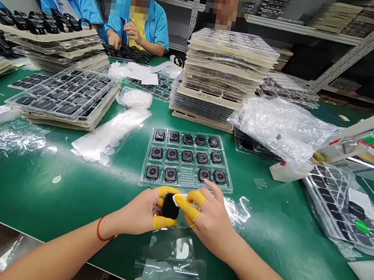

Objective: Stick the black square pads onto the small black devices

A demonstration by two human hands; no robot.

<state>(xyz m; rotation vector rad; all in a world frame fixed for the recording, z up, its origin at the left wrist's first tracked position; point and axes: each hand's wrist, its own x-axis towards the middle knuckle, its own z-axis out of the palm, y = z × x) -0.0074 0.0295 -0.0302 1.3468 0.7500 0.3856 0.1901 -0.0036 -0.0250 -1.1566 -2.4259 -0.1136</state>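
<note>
Case [171, 206] at six o'clock from the tray [162, 173], clamped by the left hand [144, 208] between yellow-sheathed finger above and thumb below; underside turned out of sight, upper right corner covered by a white slip [177, 199]; slip pinched together in the yellow-sheathed fingertips of the right hand [212, 218], paper or cloth hard to tell, pressure on the case likewise; one bare finger lifted toward twelve o'clock, overlapping a unit in the tray's bottom row, touch or gap impossible to tell; both forearms cut off below, red cord [101, 227] round the left wrist; three people [160, 29] between ten and twelve o'clock, heads masked by blocks, lower bodies hidden behind stacks and table [93, 210]

Black face of the case smooth, square, round-cornered; tray of clear moulded plastic, fourteen dark squarish units seated, third compartment of the bottom row bare and ribbed; glossy transparent film [172, 267] at six o'clock from the case, reflections blurring its edges; tall layered tray stack [223, 78] between twelve and one, crinkled clear bag [286, 126] toward two; small whitish disc [57, 179] near nine, flat on smooth green tabletop
</note>
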